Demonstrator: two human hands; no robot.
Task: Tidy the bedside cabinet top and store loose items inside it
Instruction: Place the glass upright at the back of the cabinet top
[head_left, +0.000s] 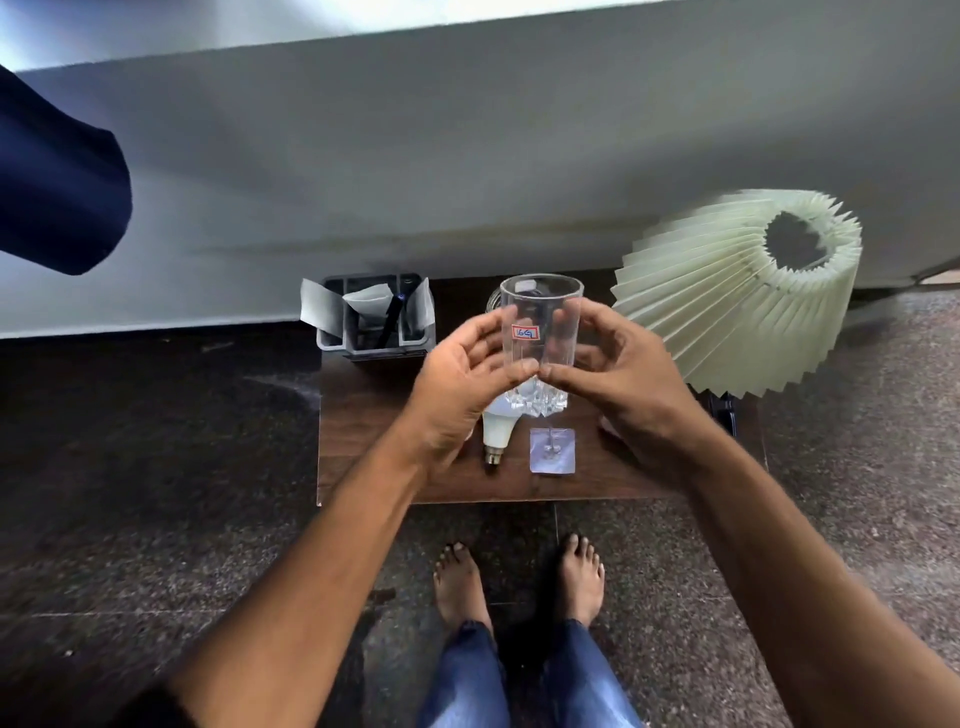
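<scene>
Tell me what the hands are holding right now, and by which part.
Both hands hold the clear drinking glass upright above the cabinet top. The left hand and right hand clasp its lower sides, fingertips meeting in front just above the faceted base.

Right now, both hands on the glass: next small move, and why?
Probably carry the glass clear of the cabinet top before lowering it toward storage. The left hand and right hand hold it upright in the air, directly over the light bulb and small packet.
</scene>
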